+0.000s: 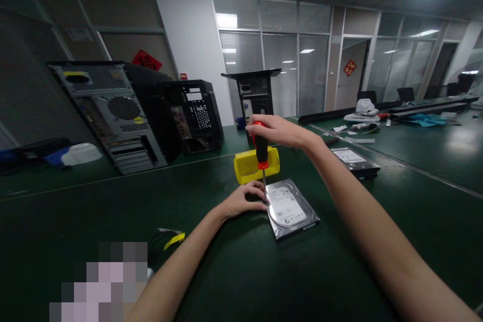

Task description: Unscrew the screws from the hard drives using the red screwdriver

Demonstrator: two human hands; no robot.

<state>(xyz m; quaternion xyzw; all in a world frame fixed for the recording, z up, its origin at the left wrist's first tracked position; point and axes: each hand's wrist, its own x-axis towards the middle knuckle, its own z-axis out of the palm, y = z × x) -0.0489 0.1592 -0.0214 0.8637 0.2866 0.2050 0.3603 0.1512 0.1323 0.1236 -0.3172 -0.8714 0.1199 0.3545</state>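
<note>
A silver hard drive point(290, 206) with a white label lies flat on the green table. My right hand point(267, 128) is closed around the top of a red and black screwdriver point(262, 148), held upright. The screwdriver's shaft runs down to the left edge of the drive, and its tip is partly hidden by fingers. My left hand point(243, 201) grips that same left edge, thumb and fingers curled on either side of the shaft. Just behind the drive sits a yellow tray point(239, 163) with small metal pieces in it, probably screws.
Behind stand three computer cases: a large one point(124, 115) at left, an open black one point(194, 115), and one point(254, 90) behind my right hand. More drives point(356, 161) are stacked at right. A yellow-tagged cable point(174, 240) lies left of my left forearm.
</note>
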